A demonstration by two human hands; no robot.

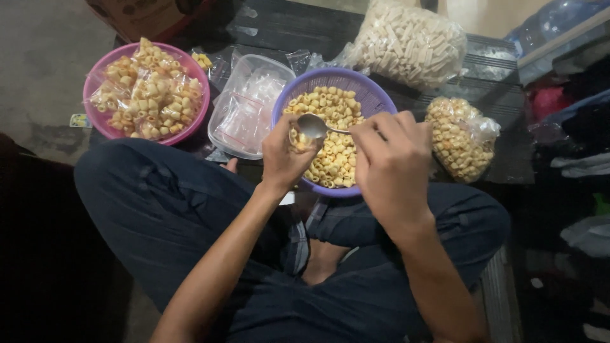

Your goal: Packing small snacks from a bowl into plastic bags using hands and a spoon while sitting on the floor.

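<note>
Resting above the purple bowl [375, 95], a metal spoon [311, 125] was pinched by right fingers [381, 136]; a small, light, crinkly bag [297, 140] (best gripped at its mouth) was clasped by curled left fingers [279, 143].

Home floor, snack bowls [145, 89], piled clothes [575, 136]

A pink bowl [95, 121] at the upper left is heaped with small sealed bags of yellow-orange ring snacks [149, 92]. Just right of it lies a stack of empty clear plastic bags [244, 108]. At the top sits 1 large clear bag of pale tube crackers [410, 41], and to the right a smaller bag of ring snacks [460, 140]. Folded cloth [581, 165] lies along the right edge.
</note>
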